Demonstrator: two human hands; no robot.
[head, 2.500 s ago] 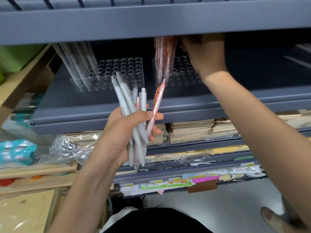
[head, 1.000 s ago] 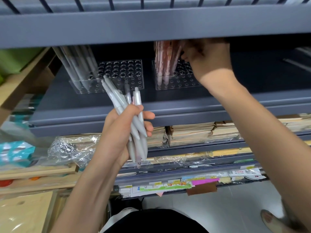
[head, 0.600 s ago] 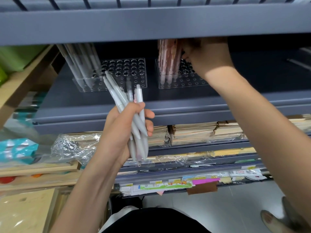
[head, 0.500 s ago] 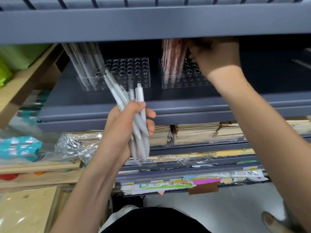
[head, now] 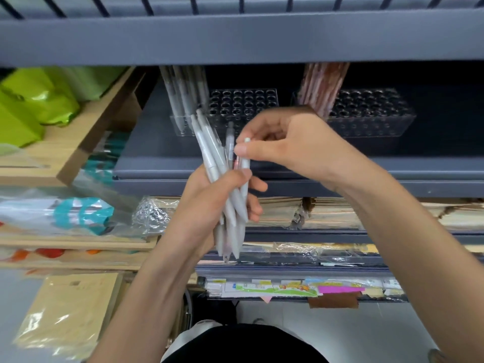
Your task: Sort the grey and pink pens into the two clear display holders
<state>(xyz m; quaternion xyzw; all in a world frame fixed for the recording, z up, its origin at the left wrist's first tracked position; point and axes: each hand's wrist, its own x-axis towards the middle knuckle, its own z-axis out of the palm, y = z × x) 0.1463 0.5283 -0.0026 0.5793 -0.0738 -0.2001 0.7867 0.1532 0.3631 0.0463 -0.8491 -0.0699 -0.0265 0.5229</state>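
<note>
The bundle of grey pens (head: 213, 150) sits clenched in the left hand (head: 201, 208), near the front of the holders. The right hand (head: 296, 148) has come back from the pink pens (head: 323, 85) in the right holder (head: 374, 119) and now pinches the top of one pen (head: 245, 166), probably grey, so bound for the left holder (head: 243, 100).

Grey pens (head: 180, 93) lean in the left holder (head: 243, 100), a fanned grey bundle (head: 213, 155) before it. Pink pens (head: 322, 82) lean in the right holder (head: 372, 111) beside it.
</note>
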